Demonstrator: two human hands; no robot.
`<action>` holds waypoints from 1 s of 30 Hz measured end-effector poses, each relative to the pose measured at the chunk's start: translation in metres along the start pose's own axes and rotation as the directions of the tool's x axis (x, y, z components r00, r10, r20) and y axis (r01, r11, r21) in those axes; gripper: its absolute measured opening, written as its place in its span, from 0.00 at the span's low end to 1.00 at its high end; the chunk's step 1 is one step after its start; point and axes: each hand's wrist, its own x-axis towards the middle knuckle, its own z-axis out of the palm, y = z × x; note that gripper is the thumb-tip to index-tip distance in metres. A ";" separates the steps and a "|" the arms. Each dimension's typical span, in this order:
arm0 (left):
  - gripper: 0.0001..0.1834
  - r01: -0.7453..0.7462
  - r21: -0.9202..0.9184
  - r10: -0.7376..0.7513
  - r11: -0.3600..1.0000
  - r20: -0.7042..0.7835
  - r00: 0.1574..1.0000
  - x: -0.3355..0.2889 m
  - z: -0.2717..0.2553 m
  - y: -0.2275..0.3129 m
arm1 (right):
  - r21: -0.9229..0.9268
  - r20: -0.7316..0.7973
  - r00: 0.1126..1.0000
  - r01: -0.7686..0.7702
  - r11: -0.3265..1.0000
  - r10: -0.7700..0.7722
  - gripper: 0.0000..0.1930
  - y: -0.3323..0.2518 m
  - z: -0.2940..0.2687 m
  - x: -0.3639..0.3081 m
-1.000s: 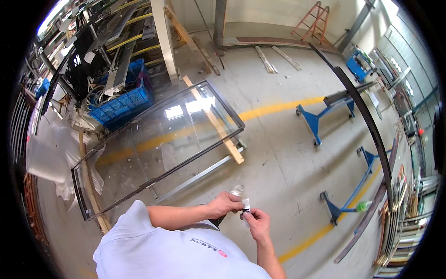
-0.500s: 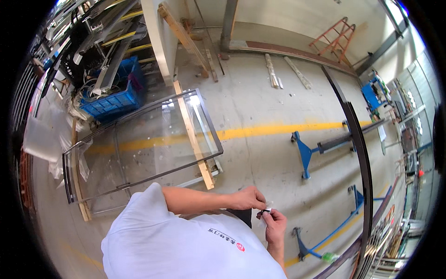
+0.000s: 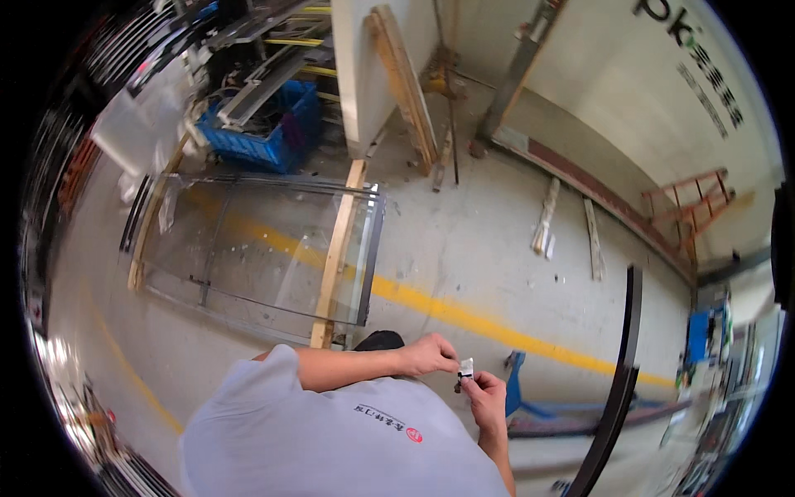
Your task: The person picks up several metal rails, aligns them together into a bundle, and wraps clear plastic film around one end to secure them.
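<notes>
A: Where is the small white packet (image 3: 467, 363) relative to the framed glass panel (image 3: 265, 248)?

B: It lies off the panel's near right corner, well apart from it, held up in front of the person's pale shirt (image 3: 331, 431).

A: And the fingers?

B: Those of the right hand (image 3: 487, 398) pinch the packet at its lower end, where a small dark piece (image 3: 465, 376) shows. Those of the left hand (image 3: 429, 354) are drawn together at the packet's opposite edge; whether they grip it cannot be told.

A: What surrounds the panel?

B: Two wooden battens (image 3: 356, 172) run beneath it. A blue crate (image 3: 248, 149) stands just beyond its far edge. A yellow line (image 3: 464, 313) on the floor (image 3: 464, 248) passes under it and continues rightward. Well to its right are a long dark bar (image 3: 613, 418) and, farther off, a reddish ladder (image 3: 694, 206).
</notes>
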 end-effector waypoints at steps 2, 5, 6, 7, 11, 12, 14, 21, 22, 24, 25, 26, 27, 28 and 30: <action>0.11 0.026 -0.170 -0.042 0.985 -0.096 0.994 0.032 -0.026 0.019 | -0.036 0.077 0.997 0.008 0.999 -0.005 0.05 -0.033 -0.021 0.054; 0.09 -0.024 -0.292 -0.049 0.956 -0.242 0.969 0.091 -0.069 0.033 | -0.058 0.167 0.986 0.035 0.998 -0.025 0.04 -0.076 -0.040 0.142; 0.10 -0.057 -0.324 -0.039 0.944 -0.282 0.959 0.121 -0.079 0.020 | -0.067 0.171 0.985 0.035 0.997 -0.023 0.05 -0.089 -0.045 0.170; 0.10 -0.083 -0.352 -0.035 0.933 -0.315 0.949 0.144 -0.096 0.027 | -0.068 0.169 0.985 0.030 0.997 -0.018 0.05 -0.102 -0.047 0.200; 0.11 -0.129 -0.337 -0.012 0.932 -0.387 0.922 0.237 -0.168 0.050 | -0.165 0.197 0.980 0.049 0.985 -0.016 0.06 -0.167 -0.048 0.312; 0.13 -0.084 -0.257 -0.032 0.963 -0.415 0.909 0.258 -0.181 0.060 | -0.197 0.160 0.987 0.015 0.980 0.017 0.07 -0.183 -0.051 0.333; 0.13 -0.076 -0.192 -0.017 0.978 -0.442 0.897 0.299 -0.229 0.080 | -0.203 0.158 0.988 0.030 0.979 0.002 0.07 -0.219 -0.046 0.383; 0.19 -0.034 -0.173 -0.095 0.984 -0.680 0.727 0.333 -0.356 0.121 | -0.492 0.372 0.921 0.088 0.866 0.118 0.09 -0.284 -0.018 0.549; 0.19 0.023 -0.140 -0.118 0.990 -0.721 0.682 0.341 -0.374 0.107 | -0.526 0.403 0.907 0.118 0.842 0.125 0.09 -0.288 -0.010 0.579; 0.14 -0.002 -0.171 -0.139 0.985 -0.809 0.571 0.342 -0.408 0.080 | -0.572 0.454 0.874 0.136 0.809 0.174 0.09 -0.305 0.005 0.625; 0.14 0.072 -0.192 -0.201 0.979 -0.826 0.526 0.336 -0.430 0.077 | -0.567 0.487 0.853 0.144 0.811 0.189 0.09 -0.317 0.021 0.650; 0.15 0.088 -0.130 -0.155 0.988 -0.889 0.431 0.337 -0.443 0.048 | -0.571 0.487 0.843 0.110 0.813 0.228 0.09 -0.334 0.033 0.668; 0.14 0.112 -0.117 -0.147 0.987 -0.941 0.306 0.338 -0.452 0.001 | -0.575 0.504 0.823 0.094 0.813 0.261 0.09 -0.357 0.053 0.686; 0.14 0.143 -0.099 -0.125 0.985 -0.974 0.189 0.337 -0.458 -0.035 | -0.556 0.518 0.812 0.081 0.827 0.268 0.09 -0.369 0.065 0.707; 0.12 0.242 -0.267 -0.295 0.933 -0.952 0.088 0.328 -0.471 -0.043 | -0.578 0.510 0.830 0.137 0.804 0.226 0.09 -0.384 0.072 0.762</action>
